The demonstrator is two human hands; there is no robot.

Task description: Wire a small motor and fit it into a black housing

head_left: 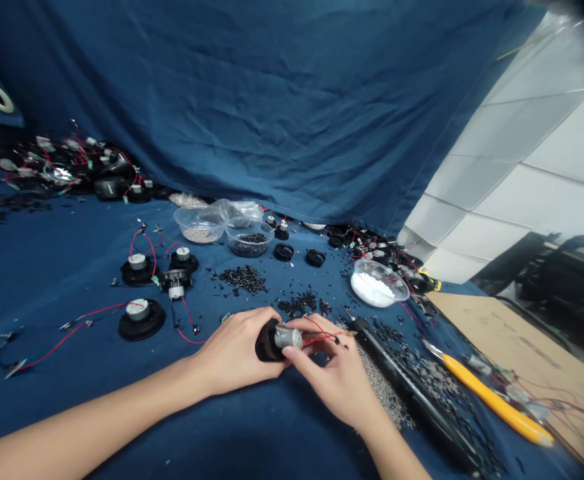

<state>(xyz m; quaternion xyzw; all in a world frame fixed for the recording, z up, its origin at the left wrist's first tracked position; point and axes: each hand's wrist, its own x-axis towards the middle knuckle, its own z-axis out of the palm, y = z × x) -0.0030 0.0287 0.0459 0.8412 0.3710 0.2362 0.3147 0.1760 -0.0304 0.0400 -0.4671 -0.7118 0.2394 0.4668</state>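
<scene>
My left hand [246,347] is closed around a round black plastic housing [268,341], holding it tilted on its side above the blue cloth. A small silvery motor [288,338] sticks out of the housing toward the right. The thumb and fingers of my right hand [329,363] grip this motor. Red wires [322,335] trail from the motor's end over my right fingers. Just right of that hand lies a black electric screwdriver [407,387]. The far side of the housing is hidden by my left fingers.
Several black housings with motors [142,319] lie at left. Behind are a clear bowl of black screws [249,248] and a tub of white pieces [376,288]. Loose black screws [245,280] are scattered mid-table. Yellow-handled cutters [497,400] rest at right beside a cardboard sheet [517,333].
</scene>
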